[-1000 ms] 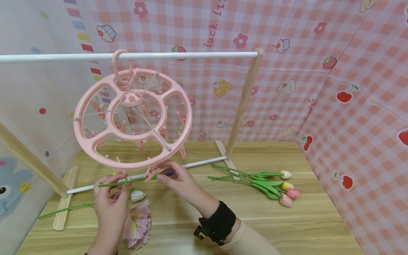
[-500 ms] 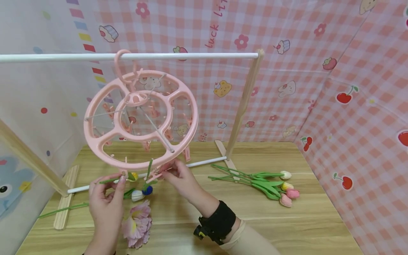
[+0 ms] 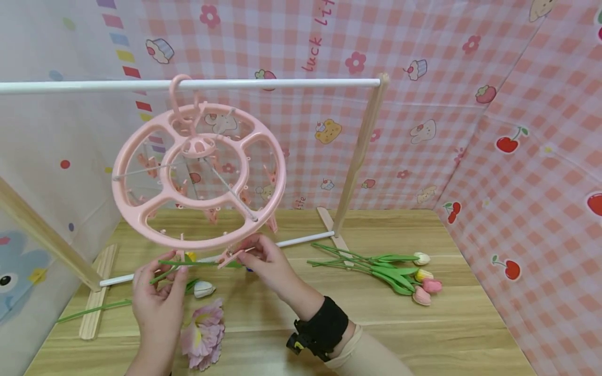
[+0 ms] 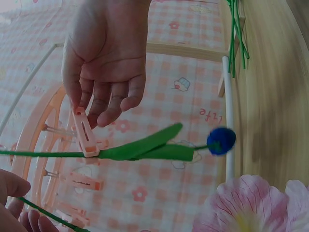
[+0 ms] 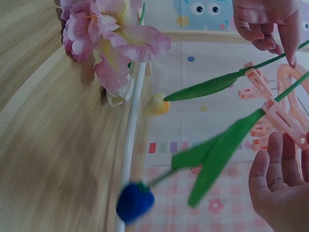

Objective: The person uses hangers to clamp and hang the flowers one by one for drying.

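My right hand pinches a pink clothespin that hangs from the round pink drying hanger. This clothespin grips the stem of a blue tulip, whose green leaves and bloom hang out past it, as the right wrist view shows. Thumb and fingers of my left hand are at the green stem of a yellow tulip, close beside a second pink clothespin clipped on it. In the head view, the hanger and right hand hide much of both tulips.
A white rod on wooden posts bears the hanger. A white tulip and a pink-purple flower lie on the wooden table in front. Several tulips lie at right. Patterned cloth lines the back.
The hanger swung right and then back left. The blue tulip's stem tipped steeply, bloom low, half a second ago and now lies flatter. Both hands stay near the hanger's front edge.
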Demonstrator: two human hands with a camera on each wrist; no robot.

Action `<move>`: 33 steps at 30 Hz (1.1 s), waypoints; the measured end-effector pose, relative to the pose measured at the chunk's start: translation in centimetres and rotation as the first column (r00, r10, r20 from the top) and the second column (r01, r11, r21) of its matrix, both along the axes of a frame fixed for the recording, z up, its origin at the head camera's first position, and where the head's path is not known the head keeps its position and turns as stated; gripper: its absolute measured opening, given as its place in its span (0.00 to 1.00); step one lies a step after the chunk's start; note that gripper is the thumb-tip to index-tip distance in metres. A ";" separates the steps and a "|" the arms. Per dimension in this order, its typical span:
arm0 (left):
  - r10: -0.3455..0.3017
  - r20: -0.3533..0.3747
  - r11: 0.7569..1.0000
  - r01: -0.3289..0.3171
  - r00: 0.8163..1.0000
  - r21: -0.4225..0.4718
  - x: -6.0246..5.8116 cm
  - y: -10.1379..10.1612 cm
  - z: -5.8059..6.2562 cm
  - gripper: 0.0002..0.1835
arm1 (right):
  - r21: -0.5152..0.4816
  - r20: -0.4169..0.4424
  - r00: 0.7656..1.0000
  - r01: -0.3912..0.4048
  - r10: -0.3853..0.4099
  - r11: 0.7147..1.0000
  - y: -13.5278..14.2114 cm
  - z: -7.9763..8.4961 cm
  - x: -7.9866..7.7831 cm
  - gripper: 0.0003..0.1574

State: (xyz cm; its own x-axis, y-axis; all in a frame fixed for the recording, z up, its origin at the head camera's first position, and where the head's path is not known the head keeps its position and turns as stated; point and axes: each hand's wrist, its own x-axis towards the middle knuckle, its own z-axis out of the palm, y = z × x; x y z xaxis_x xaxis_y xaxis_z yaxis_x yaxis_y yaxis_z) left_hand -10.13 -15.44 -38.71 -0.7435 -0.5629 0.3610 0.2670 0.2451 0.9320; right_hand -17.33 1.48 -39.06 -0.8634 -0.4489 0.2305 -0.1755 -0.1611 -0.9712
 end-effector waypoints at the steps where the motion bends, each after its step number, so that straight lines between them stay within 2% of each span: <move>1: 0.005 -0.014 1.000 -0.005 1.000 -0.012 -0.1 -0.1 -0.3 0.16 | 0.010 -0.001 1.000 0.004 -0.004 1.000 0.0 0.2 0.1 0.12; 5: 0.036 -0.029 0.998 -0.037 0.999 -0.058 -0.4 -0.5 -1.4 0.16 | 0.033 -0.013 1.000 0.009 -0.008 0.999 0.1 0.5 0.3 0.13; 9: 0.047 0.001 0.996 -0.047 0.999 -0.078 -0.4 -0.7 -1.8 0.18 | 0.068 -0.027 1.000 0.019 -0.017 0.997 0.1 0.4 0.4 0.14; 15: 0.020 0.021 1.000 -0.020 1.000 0.002 -0.3 -0.7 -1.6 0.20 | 0.094 -0.051 0.997 0.061 -0.056 0.994 0.5 0.4 0.4 0.17; 22: 0.026 0.058 0.996 -0.031 0.998 0.086 -0.3 -1.0 -1.7 0.23 | 0.104 -0.057 0.994 0.101 -0.095 0.989 1.7 0.7 0.3 0.19; 28: 0.047 0.073 0.997 -0.052 0.996 0.057 -0.3 -1.8 -1.7 0.25 | 0.059 -0.039 0.992 0.121 -0.119 0.991 3.3 0.2 -0.6 0.20; 30: 0.051 0.073 0.996 -0.056 0.996 0.070 -0.3 -2.2 -1.8 0.25 | 0.049 -0.037 0.988 0.149 -0.147 0.988 4.0 -0.4 -1.2 0.20; 33: 0.082 0.104 0.996 -0.086 0.991 0.038 -0.4 -2.9 -2.1 0.24 | 0.040 -0.037 0.978 0.207 -0.206 0.977 5.2 -1.1 -2.1 0.19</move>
